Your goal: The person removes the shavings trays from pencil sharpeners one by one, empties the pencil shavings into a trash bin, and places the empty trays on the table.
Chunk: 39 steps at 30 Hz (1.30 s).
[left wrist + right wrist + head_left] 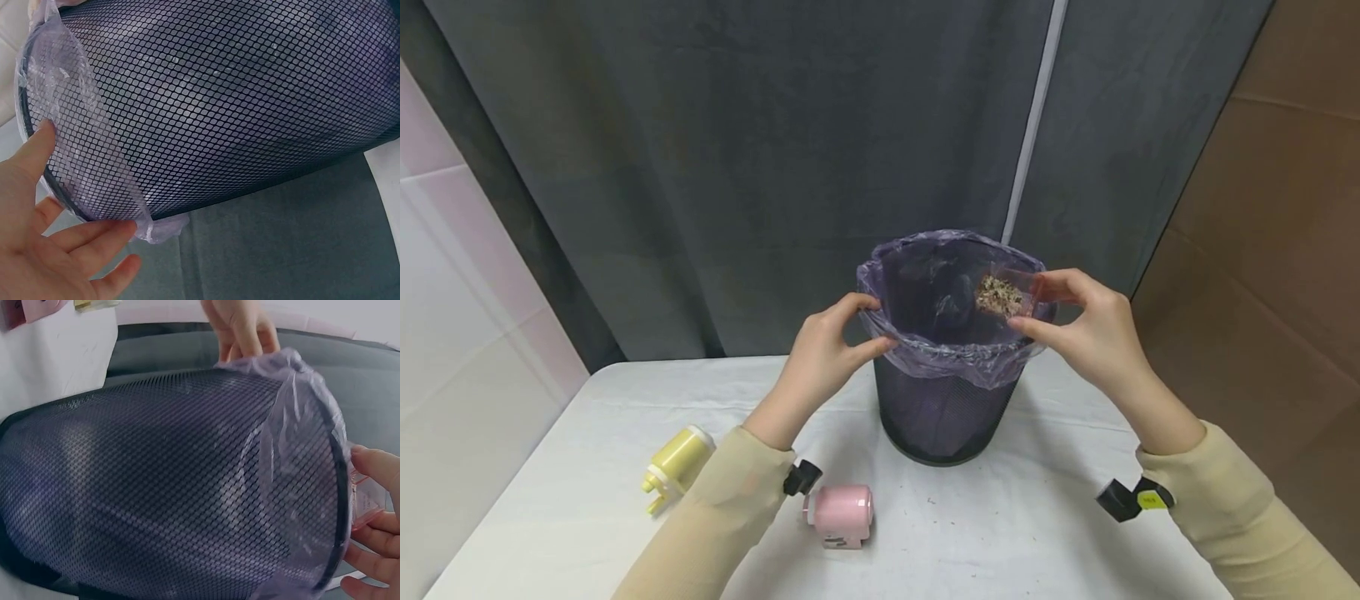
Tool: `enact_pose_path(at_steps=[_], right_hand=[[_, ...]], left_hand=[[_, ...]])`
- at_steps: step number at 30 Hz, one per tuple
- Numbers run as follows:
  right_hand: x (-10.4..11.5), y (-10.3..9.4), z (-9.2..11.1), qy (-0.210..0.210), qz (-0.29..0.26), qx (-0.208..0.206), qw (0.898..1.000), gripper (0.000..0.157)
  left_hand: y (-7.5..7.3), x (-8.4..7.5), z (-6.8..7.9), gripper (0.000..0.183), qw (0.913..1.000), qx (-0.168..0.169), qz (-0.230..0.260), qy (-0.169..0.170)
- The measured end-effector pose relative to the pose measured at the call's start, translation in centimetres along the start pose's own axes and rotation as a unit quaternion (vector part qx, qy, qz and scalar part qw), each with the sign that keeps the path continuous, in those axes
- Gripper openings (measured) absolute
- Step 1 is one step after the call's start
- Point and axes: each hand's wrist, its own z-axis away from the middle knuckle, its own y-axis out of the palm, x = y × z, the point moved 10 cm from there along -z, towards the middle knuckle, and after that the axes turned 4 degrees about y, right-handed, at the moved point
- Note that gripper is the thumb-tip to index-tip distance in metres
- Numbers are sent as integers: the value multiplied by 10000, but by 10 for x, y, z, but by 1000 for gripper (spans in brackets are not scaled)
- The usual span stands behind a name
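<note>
A black mesh trash can (pixel 953 417) stands on the table, its purple plastic liner (pixel 936 354) folded over the rim. At the left side of the rim, my left hand (pixel 825 346) holds the can, thumb and index finger spread around the lined edge. My right hand (pixel 1093 321) pinches a small clear, pink-tinted box (pixel 1026 287) between thumb and fingers, over the right part of the can's mouth. Fine tan and dark pencil shavings (pixel 1000 297) are in the box. The right wrist view shows the pink box (pixel 365 503) just beyond the rim, partly hidden by the fingers.
A pink pencil sharpener body (pixel 842 510) lies in front of the can, near the left forearm. Further left lies a yellow one (pixel 681 458), partly behind the left sleeve. Small crumbs dot the white tablecloth (pixel 955 542). A grey curtain (pixel 775 167) hangs behind the table.
</note>
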Motion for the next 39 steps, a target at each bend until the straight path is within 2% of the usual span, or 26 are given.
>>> enact_pose_path(at_steps=[9,23,32,39], right_hand=[[-4,3,-15,-86,191,0,9998,49],[-19,13,-35,138,500,134,9986,54],[-25,17,-42,47,949,10,9955,57],[-21,18,-41,-53,1162,-15,9932,57]], left_hand=[[-1,1,-1,44,10000,6,25,-53],[-2,2,-3,43,10000,56,6,-51],[1,5,-4,43,9999,95,68,-103],[0,5,-3,44,10000,38,59,-47]])
